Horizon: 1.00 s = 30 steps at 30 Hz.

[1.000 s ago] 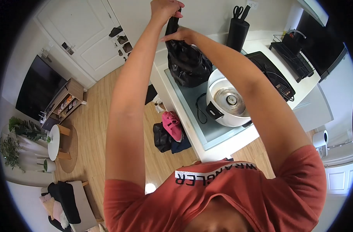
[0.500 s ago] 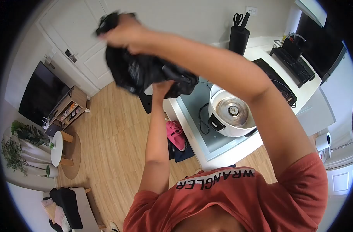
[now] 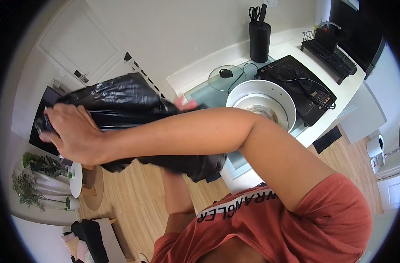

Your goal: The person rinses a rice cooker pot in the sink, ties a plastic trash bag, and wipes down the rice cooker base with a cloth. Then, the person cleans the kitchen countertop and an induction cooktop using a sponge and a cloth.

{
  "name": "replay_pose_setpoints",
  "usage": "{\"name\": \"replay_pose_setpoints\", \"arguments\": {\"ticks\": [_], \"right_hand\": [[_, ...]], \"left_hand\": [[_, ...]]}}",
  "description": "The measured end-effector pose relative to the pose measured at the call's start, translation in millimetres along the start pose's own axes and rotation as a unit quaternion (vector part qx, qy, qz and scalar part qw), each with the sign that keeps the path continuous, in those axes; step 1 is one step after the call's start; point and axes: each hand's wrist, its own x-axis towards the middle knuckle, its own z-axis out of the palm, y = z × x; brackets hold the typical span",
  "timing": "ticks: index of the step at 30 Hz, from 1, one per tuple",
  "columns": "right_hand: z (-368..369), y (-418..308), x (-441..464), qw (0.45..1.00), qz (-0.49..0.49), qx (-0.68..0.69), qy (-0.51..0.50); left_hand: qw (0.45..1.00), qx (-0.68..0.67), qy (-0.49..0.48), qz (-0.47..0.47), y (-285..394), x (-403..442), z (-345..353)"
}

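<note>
The person's right hand (image 3: pixel 75 133) is clenched around the far-left end of a black plastic bag (image 3: pixel 123 94), held up in the air left of the counter (image 3: pixel 316 70), the right arm stretched across in front of it. Of the left hand (image 3: pixel 185 103) I see only blurred fingertips past the bag's upper edge; whether it's gripping, I can't tell. Over on the counter sits an open white pot (image 3: pixel 281 98), a glass lid (image 3: pixel 215 79) beyond it and a black cooktop (image 3: pixel 301 90) just right.
</note>
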Motion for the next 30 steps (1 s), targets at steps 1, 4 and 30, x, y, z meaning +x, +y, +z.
{"name": "replay_pose_setpoints", "arguments": {"ticks": [1,4,30], "right_hand": [[-2.0,-1.5,7.1,1.0,0.021,0.019,0.006],[7.4,11.5,17.8,0.994,0.011,0.017,0.107],[38.5,50.7,77.4,0.924,0.23,-0.041,-0.304]], "left_hand": [[0.999,-0.03,0.002,-0.016,6.6,-15.3,2.0],[0.991,-0.118,0.007,-0.067,23.6,-63.4,11.0],[0.974,-0.136,-0.175,-0.054,33.6,-51.7,-66.7]]}}
